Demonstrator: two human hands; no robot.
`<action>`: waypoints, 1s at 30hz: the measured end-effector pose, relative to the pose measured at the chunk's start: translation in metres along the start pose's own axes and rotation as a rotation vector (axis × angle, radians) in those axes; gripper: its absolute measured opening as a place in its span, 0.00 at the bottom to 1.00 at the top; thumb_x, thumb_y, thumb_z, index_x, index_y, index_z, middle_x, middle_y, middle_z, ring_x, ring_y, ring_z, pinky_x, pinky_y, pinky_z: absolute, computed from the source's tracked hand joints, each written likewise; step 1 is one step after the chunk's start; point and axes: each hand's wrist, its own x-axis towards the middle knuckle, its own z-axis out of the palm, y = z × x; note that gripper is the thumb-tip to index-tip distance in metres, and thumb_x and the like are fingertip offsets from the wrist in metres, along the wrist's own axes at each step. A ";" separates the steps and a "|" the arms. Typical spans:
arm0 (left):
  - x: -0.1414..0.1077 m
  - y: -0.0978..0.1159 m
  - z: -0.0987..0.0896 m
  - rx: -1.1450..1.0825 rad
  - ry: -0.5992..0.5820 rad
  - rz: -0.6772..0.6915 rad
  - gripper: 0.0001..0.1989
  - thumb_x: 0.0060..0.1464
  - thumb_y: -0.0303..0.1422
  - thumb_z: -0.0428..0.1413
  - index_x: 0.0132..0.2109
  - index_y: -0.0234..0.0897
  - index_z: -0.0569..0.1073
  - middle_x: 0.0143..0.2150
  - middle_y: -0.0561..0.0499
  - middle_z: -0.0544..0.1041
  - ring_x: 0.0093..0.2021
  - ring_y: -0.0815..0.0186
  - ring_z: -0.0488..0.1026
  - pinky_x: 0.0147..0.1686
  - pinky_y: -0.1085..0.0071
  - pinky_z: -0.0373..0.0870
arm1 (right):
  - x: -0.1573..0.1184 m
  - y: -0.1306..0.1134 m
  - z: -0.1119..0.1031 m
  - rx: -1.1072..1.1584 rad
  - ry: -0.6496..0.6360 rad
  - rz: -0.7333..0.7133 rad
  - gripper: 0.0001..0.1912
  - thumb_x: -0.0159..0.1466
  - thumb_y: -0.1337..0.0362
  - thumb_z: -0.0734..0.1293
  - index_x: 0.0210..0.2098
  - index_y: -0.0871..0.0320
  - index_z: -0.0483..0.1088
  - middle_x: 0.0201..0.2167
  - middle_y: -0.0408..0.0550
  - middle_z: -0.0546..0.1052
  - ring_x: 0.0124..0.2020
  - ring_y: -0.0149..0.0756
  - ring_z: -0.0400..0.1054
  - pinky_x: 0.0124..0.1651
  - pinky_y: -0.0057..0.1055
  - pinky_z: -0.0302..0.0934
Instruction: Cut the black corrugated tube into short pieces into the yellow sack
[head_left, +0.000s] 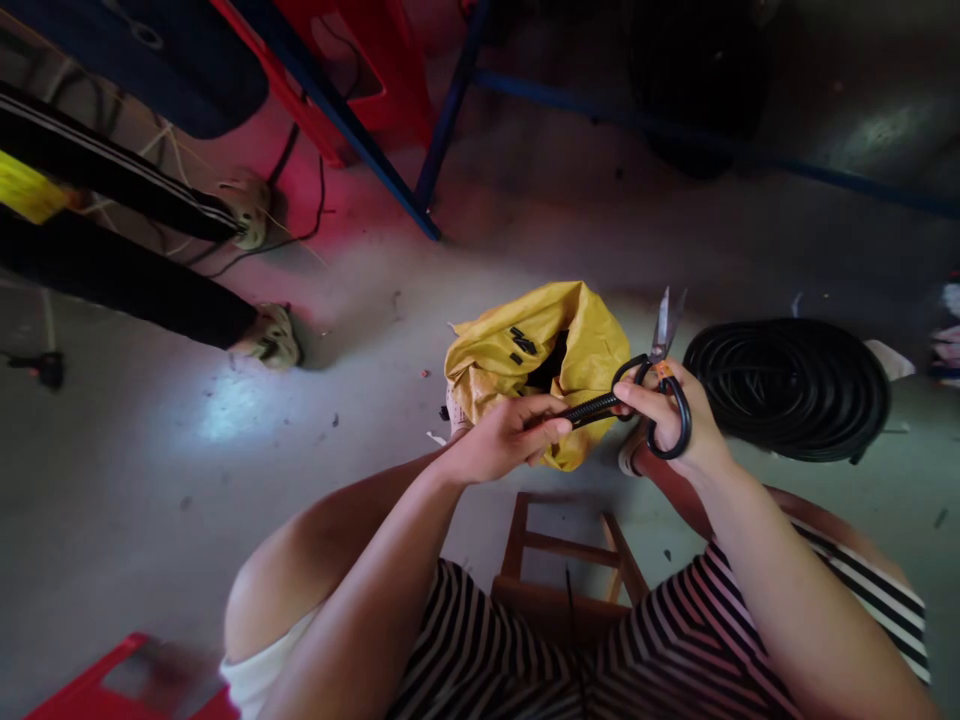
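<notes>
My left hand (517,432) is closed around a short black ribbed piece (589,411) that looks like corrugated tubing. Scissors (661,345) with black loop handles and an orange mark at the pivot rest in my right hand (686,415), their blades slightly apart and pointing away from me. The thumb and fingers of that hand also reach the far end of the ribbed piece. Below both hands, a crumpled yellow sack (592,330) stands on the floor between my feet, its mouth dark inside. Small black bits (523,341) show on the sack's side.
A coil of black tubing (787,385) lies on the floor at right. A wooden stool frame (566,547) is beneath me. Blue metal legs (450,110) and a red plastic stool (375,90) stand ahead. Another person's legs (127,270) extend from the left, near loose cables (319,205).
</notes>
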 end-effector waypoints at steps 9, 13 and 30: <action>-0.003 0.000 0.001 -0.036 0.151 0.002 0.17 0.65 0.46 0.57 0.47 0.36 0.76 0.19 0.60 0.60 0.18 0.73 0.56 0.18 0.74 0.52 | -0.005 0.007 -0.015 0.022 -0.028 0.016 0.19 0.56 0.50 0.77 0.35 0.56 0.70 0.29 0.44 0.75 0.29 0.35 0.72 0.37 0.35 0.69; -0.007 0.007 -0.001 -0.149 0.297 0.045 0.19 0.61 0.48 0.61 0.48 0.37 0.76 0.20 0.61 0.55 0.18 0.74 0.51 0.18 0.74 0.48 | -0.011 0.012 -0.020 -0.086 0.060 -0.034 0.22 0.55 0.47 0.78 0.37 0.55 0.69 0.31 0.44 0.76 0.31 0.37 0.73 0.39 0.36 0.69; -0.008 0.009 0.000 -0.143 0.436 0.053 0.14 0.58 0.43 0.64 0.44 0.37 0.79 0.21 0.58 0.60 0.19 0.73 0.54 0.19 0.74 0.56 | -0.046 0.039 0.001 -0.211 -0.281 0.089 0.23 0.62 0.44 0.72 0.38 0.53 0.61 0.32 0.40 0.64 0.32 0.33 0.59 0.36 0.31 0.54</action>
